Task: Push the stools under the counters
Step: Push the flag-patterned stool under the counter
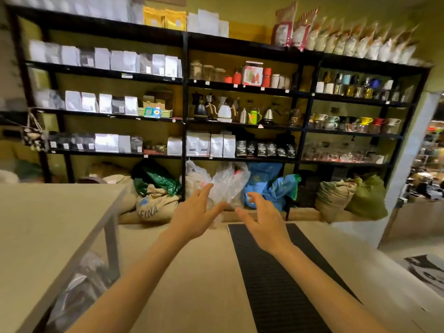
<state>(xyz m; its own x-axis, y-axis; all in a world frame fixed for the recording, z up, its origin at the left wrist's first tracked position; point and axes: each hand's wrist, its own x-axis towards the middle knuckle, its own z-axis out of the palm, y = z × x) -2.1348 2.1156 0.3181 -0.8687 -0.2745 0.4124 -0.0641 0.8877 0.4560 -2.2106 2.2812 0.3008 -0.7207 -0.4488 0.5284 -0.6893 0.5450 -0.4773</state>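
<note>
1. A person is looking forward and down across a shop floor, both bare arms reaching out ahead.
2. The left hand [192, 213] is hanging in the air with fingers spread apart, holding nothing.
3. The right hand [264, 223] is hanging just beside it, fingers also spread and slightly curled, holding nothing.
4. The two hands are near each other but are not touching.
5. A pale counter [48, 224] is filling the left side, its far right corner pointing toward the shelves.
6. Clear plastic wrapping [79, 284] is showing under the counter's right edge; what it is covering cannot be made out.
7. No stool is showing in this view, so its place cannot be told.
8. A dark ribbed mat [278, 284] is lying on the floor [204, 272] below the right hand.
9. Black shelves [185, 92] are standing along the far wall, carrying bags, kettles, jars and cups.
10. Sacks [151, 205] and plastic bags [228, 181] are sitting on the floor at the foot of the shelves, beyond the hands.
</note>
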